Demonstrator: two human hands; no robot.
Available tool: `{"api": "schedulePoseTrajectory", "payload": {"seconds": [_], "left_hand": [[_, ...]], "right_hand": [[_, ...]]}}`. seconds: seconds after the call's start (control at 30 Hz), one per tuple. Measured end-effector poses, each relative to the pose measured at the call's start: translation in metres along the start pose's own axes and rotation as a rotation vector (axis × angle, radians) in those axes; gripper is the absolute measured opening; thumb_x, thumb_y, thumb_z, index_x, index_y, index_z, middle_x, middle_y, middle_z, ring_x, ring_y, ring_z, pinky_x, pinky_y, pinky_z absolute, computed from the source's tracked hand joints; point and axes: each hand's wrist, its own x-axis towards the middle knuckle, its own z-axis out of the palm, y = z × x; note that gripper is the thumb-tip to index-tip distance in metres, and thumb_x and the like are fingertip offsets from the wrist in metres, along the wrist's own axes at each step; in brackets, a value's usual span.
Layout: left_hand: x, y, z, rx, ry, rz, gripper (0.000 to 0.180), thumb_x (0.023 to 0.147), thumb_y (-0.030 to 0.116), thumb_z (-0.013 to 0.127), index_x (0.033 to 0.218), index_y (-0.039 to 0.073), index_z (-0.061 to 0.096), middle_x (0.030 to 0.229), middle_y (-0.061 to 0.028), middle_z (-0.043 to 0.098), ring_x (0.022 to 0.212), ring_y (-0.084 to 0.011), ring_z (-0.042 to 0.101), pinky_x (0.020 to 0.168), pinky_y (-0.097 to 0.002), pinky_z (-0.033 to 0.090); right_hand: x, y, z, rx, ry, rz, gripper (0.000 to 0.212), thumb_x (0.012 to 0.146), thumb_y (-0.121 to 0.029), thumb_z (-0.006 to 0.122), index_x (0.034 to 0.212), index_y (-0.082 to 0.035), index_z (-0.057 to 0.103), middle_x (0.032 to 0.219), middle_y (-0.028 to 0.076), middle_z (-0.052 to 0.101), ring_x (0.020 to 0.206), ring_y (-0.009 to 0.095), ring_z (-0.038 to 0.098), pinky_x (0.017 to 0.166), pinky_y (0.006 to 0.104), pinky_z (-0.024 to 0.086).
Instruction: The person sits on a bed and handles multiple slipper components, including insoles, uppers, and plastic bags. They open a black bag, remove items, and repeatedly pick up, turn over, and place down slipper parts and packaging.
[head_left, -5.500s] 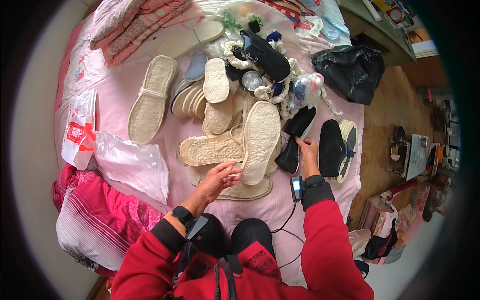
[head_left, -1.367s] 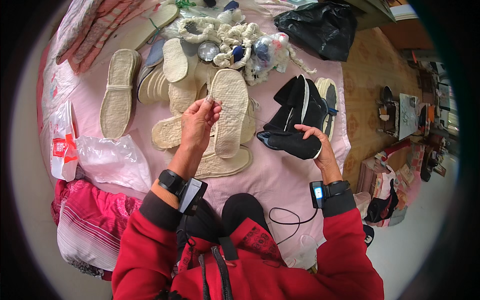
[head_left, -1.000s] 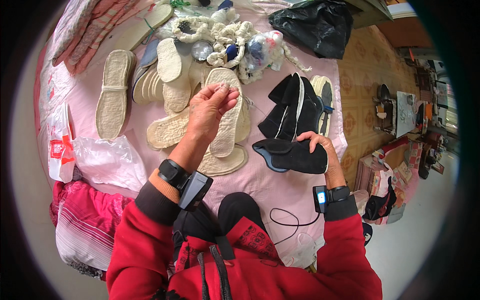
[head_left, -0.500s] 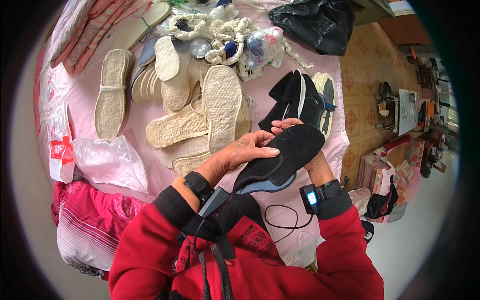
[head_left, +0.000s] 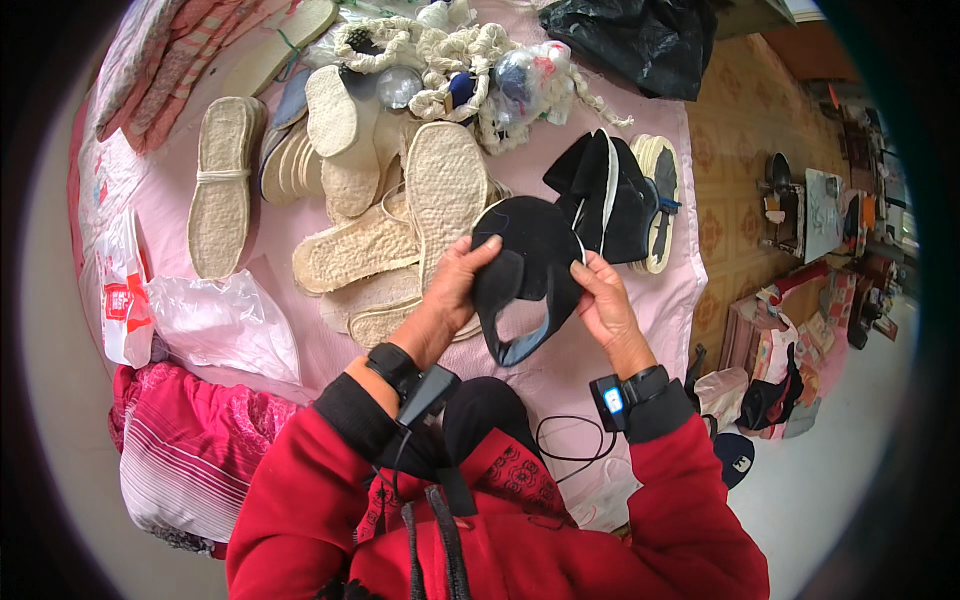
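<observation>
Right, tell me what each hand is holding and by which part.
Both hold one black cloth shoe upper: the left hand grips its left edge, the right hand its right edge.

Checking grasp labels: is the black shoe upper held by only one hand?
No, both the left hand and right hand grip the black shoe upper.

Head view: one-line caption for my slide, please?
Both hands, left hand and right hand, hold a black shoe upper over a pink cloth strewn with woven soles.
</observation>
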Motion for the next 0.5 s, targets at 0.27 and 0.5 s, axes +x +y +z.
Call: {"api": "schedulePoseTrajectory", "payload": {"seconds": [0.27, 0.5], "left_hand": [[0.003, 0.001, -0.009, -0.033, -0.045, -0.070, 0.030, 0.084, 0.028, 0.054, 0.104, 0.006, 0.052, 0.094, -0.0045, 0.060, 0.080, -0.0142, 0.059, 0.072, -0.0306, 0.049], [0.006, 0.002, -0.010, -0.045, 0.000, -0.099, 0.041, 0.086, 0.039, 0.045, 0.112, 0.008, 0.051, 0.107, -0.0057, 0.056, 0.095, -0.0166, 0.054, 0.087, -0.0311, 0.040]], "right_hand": [[0.007, 0.000, -0.010, 0.072, 0.025, -0.007, 0.017, 0.082, -0.006, 0.054, 0.099, -0.005, 0.052, 0.093, 0.004, 0.060, 0.083, 0.012, 0.058, 0.074, 0.0239, 0.048], [0.014, -0.001, -0.003, 0.015, 0.015, -0.132, 0.016, 0.082, -0.006, 0.054, 0.098, -0.006, 0.053, 0.092, 0.004, 0.060, 0.082, 0.010, 0.058, 0.074, 0.0226, 0.047]]}}
